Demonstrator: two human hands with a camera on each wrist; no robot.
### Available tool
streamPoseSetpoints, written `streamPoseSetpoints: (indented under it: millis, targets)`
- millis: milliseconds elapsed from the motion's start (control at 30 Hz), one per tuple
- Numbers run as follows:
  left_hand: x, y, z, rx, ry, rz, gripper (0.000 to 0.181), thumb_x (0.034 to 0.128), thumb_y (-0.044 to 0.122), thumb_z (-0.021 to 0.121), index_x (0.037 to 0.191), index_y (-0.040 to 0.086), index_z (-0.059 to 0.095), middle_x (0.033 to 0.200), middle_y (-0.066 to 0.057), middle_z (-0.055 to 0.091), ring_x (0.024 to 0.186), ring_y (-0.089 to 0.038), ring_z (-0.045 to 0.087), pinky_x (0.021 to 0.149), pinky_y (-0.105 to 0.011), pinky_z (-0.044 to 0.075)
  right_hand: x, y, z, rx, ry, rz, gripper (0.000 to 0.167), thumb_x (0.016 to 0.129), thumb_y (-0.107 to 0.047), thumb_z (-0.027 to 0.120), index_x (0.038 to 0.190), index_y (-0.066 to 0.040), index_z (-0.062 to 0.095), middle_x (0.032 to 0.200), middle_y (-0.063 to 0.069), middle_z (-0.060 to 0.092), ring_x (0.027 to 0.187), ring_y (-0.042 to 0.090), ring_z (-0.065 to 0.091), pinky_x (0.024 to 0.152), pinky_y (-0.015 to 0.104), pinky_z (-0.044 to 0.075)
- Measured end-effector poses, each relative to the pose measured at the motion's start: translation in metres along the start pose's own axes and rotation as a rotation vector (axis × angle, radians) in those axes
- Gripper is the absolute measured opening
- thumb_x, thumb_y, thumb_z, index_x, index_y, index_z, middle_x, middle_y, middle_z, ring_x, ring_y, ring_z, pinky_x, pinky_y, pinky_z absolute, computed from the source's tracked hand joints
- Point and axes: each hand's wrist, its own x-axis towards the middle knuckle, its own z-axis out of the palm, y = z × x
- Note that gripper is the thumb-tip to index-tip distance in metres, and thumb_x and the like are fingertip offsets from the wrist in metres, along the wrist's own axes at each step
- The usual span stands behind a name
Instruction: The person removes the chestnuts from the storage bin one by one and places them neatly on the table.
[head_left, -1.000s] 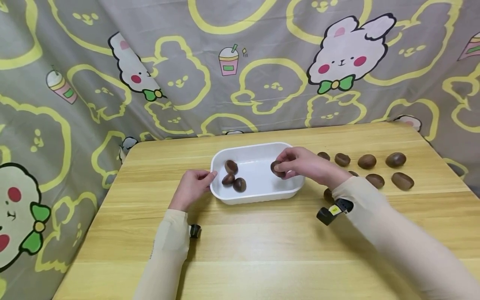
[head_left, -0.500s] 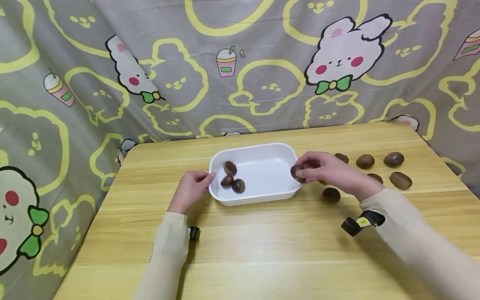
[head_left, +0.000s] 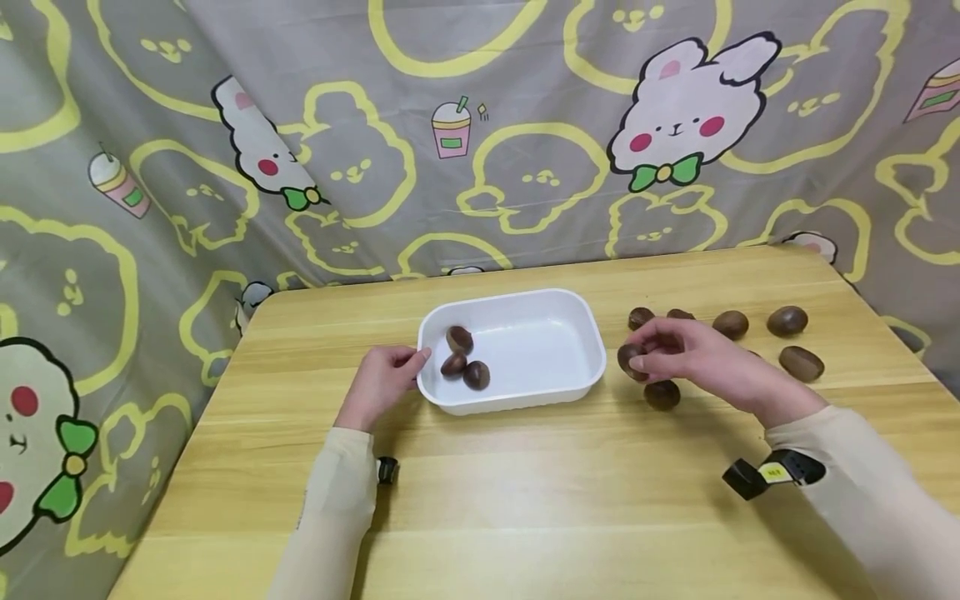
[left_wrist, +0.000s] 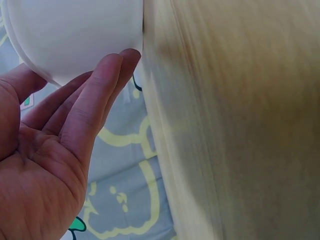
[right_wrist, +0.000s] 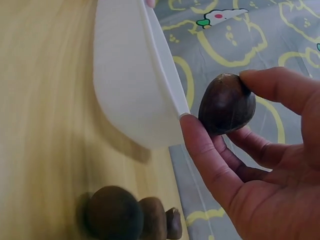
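Note:
In the head view, my right hand (head_left: 701, 362) pinches a brown chestnut (head_left: 632, 362) just right of the white plastic tray (head_left: 517, 405). The right wrist view shows this held chestnut (right_wrist: 227, 104) between thumb and fingertips, off the table. My left hand (head_left: 381, 383) holds the tray's left end, thumb at the rim. In the left wrist view, the fingers of that hand (left_wrist: 60, 145) lie along the outer wall of the tray (left_wrist: 80, 35). Three chestnuts (head_left: 476, 375) lie together in the tray's left part.
Several loose chestnuts lie on the wooden table (head_left: 480, 500) at the right, among them one chestnut (head_left: 663, 395) below my right hand and another chestnut (head_left: 801, 363) farther right. My right hand partly covers some. A patterned curtain (head_left: 525, 167) hangs behind the table.
My right hand has moved right, from above the tray's right part to outside it, with the chestnut still pinched. The left hand and the three chestnuts in the tray have stayed put.

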Motion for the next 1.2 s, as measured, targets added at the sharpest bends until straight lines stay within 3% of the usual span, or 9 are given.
streamPoseSetpoints:
  millis: [367, 700, 1200]
  targets:
    - [-0.001, 0.0, 0.002, 0.001, 0.006, 0.009, 0.036, 0.1004, 0.03, 0.06, 0.112, -0.002, 0.071, 0.103, -0.016, 0.07, 0.08, -0.02, 0.07, 0.077, -0.036, 0.057, -0.029, 0.027, -0.014, -0.093, 0.035, 0.005, 0.027, 0.096, -0.019, 0.065, 0.116, -0.001, 0.06, 0.1, 0.01, 0.063, 0.089, 0.016, 0.06, 0.074, 0.029, 0.052]
    - [-0.001, -0.001, 0.001, -0.009, -0.003, 0.027, 0.037, 0.1007, 0.029, 0.059, 0.113, -0.004, 0.07, 0.105, -0.018, 0.07, 0.084, -0.023, 0.071, 0.075, -0.034, 0.057, -0.047, 0.052, -0.024, -0.1, 0.08, 0.05, 0.035, 0.093, -0.018, 0.07, 0.117, 0.005, 0.059, 0.103, 0.013, 0.064, 0.091, 0.014, 0.063, 0.074, 0.026, 0.054]
    - [-0.001, -0.002, 0.001, -0.032, 0.002, 0.01, 0.035, 0.1007, 0.027, 0.059, 0.114, -0.004, 0.07, 0.105, -0.019, 0.07, 0.084, -0.023, 0.071, 0.074, -0.032, 0.058, -0.052, 0.074, -0.025, -0.357, 0.172, 0.066, 0.027, 0.089, -0.022, 0.075, 0.104, -0.003, 0.064, 0.088, 0.004, 0.059, 0.078, 0.011, 0.053, 0.065, 0.022, 0.044]
